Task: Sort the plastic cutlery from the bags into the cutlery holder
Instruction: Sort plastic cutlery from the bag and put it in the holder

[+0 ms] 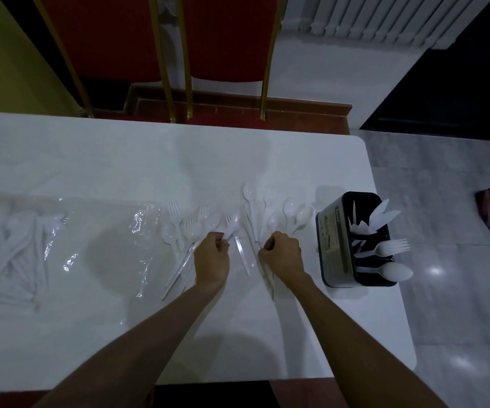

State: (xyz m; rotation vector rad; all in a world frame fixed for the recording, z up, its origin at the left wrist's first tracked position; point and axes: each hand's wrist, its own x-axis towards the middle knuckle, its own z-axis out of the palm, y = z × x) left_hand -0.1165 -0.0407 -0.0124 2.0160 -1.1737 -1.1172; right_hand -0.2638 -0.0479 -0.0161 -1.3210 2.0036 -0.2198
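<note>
The cutlery holder [355,240] stands at the right end of the white counter [90,148] and already has a few knives, forks and spoons sorted in. Most is left: loose forks and spoons [238,219] are spread mid-counter, and a full bag [11,248] lies far left. Both the left hand [212,257] and right hand [282,254] have fingers curled closed among the handles; whether they clamp anything is hard to tell.
</note>
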